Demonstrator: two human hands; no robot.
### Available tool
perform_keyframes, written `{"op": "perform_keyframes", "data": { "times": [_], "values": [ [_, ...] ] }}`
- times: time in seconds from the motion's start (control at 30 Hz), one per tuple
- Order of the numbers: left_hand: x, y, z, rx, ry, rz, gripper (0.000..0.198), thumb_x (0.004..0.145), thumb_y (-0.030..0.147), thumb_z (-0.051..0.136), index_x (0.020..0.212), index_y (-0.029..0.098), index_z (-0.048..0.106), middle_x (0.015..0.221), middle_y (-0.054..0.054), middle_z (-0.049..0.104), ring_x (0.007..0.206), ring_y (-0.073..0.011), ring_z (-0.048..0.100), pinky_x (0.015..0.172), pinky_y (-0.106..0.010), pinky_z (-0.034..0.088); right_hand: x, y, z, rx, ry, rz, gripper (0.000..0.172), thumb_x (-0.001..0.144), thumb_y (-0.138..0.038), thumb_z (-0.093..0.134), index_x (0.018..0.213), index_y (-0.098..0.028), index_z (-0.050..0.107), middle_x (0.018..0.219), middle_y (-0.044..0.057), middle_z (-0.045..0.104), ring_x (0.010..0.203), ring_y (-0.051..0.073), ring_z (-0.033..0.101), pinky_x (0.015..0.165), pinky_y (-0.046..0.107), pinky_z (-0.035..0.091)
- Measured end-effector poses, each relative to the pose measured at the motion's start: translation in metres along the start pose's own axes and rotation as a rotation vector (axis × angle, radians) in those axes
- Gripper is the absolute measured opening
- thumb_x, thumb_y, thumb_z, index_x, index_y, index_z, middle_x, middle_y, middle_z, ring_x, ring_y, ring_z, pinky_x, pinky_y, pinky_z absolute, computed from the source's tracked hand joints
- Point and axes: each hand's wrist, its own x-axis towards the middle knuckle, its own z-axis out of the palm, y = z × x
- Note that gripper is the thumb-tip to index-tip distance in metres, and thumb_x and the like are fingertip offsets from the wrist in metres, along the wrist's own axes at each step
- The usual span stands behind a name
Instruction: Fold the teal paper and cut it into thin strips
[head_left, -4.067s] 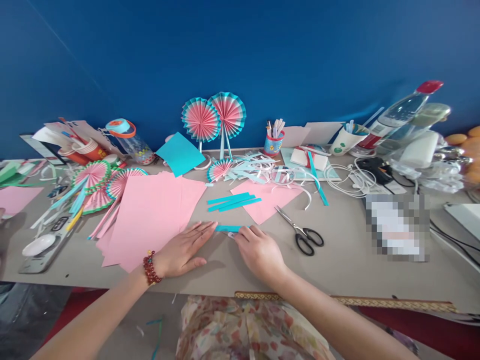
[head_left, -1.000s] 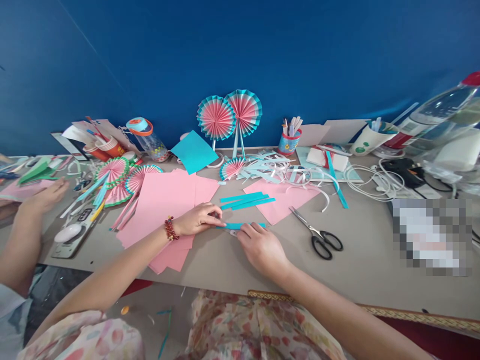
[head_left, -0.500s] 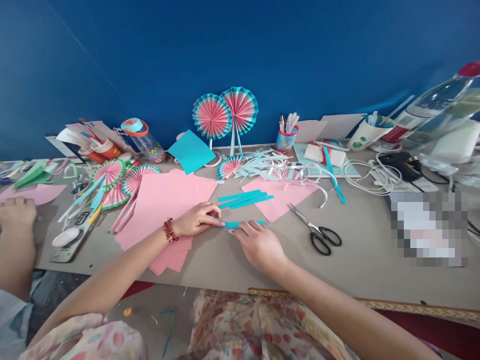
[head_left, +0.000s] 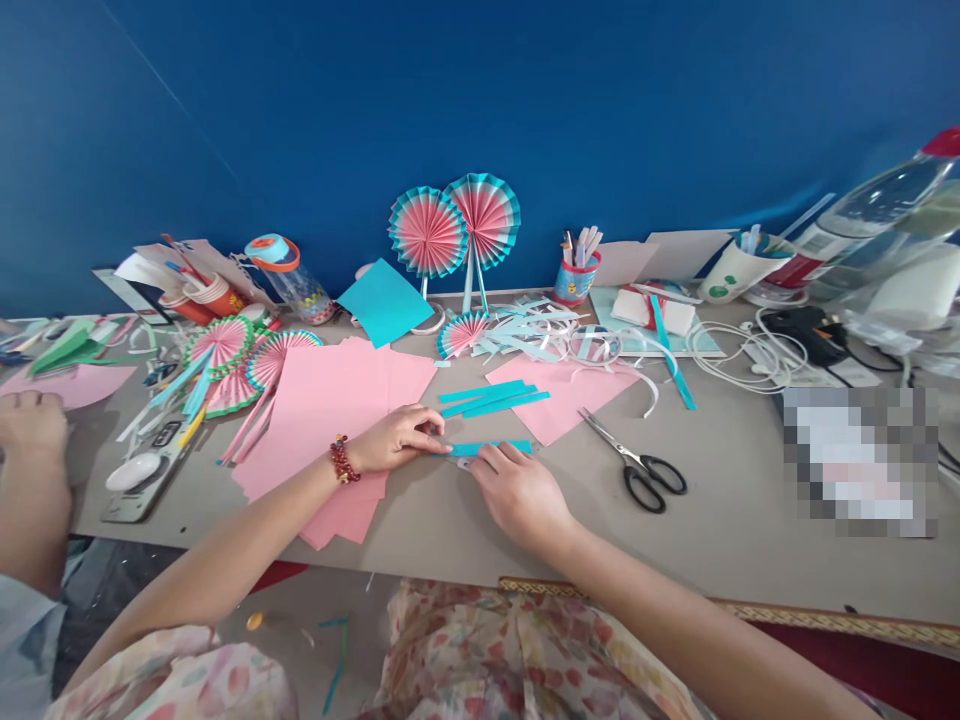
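A short blue paper strip lies on the table between my two hands. My left hand, wearing a beaded bracelet, has its fingers curled and its thumb and forefinger closed at the strip's left end. With fingers bent and pressed together, my right hand grips the strip from the near side. A small pale bit shows under its fingertips, too small to name. Just beyond lie several loose blue strips. Scissors with black handles rest to the right, blades slightly apart. Overlapping pink paper sheets spread under my left wrist.
Pink-and-blue pleated paper fans lean at the blue wall. Curled paper offcuts heap behind the strips. A pen holder, white cable and large bottle stand rightward. Another person's hand rests at far left.
Both hands stay at the strip in almost the same pose. The whole view has shifted very slightly; nothing has been picked up or let go.
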Motion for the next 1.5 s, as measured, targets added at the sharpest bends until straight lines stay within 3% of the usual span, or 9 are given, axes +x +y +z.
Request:
{"op": "perform_keyframes", "data": {
  "times": [0.87,1.23,1.5],
  "values": [
    [-0.001,0.0,0.001,0.041,-0.016,-0.042,0.038,0.104,0.029,0.039,0.114,0.041,0.073,0.109,-0.006,0.062,0.095,-0.0173,0.056,0.091,-0.033,0.046,0.001,-0.002,0.006,0.055,0.095,0.002,0.014,0.096,-0.015,0.053,0.089,-0.019,0.064,0.091,0.006,0.064,0.083,0.021,0.055,0.07,0.033,0.04],
    [-0.002,0.0,0.002,0.072,-0.035,-0.056,0.034,0.104,0.034,0.041,0.115,0.041,0.072,0.11,-0.005,0.062,0.095,-0.0172,0.055,0.092,-0.033,0.046,0.003,-0.006,0.007,0.047,0.042,0.006,0.011,0.093,-0.013,0.055,0.094,-0.019,0.064,0.095,0.007,0.064,0.087,0.022,0.055,0.071,0.032,0.041],
    [-0.002,0.004,0.0,0.103,-0.02,-0.036,0.038,0.102,0.023,0.041,0.112,0.036,0.075,0.109,-0.006,0.062,0.094,-0.0175,0.056,0.09,-0.034,0.046,-0.006,-0.025,0.003,0.122,-0.028,-0.088,0.009,0.091,-0.014,0.057,0.093,-0.02,0.064,0.095,0.006,0.063,0.085,0.021,0.054,0.067,0.031,0.041]
  ]
}}
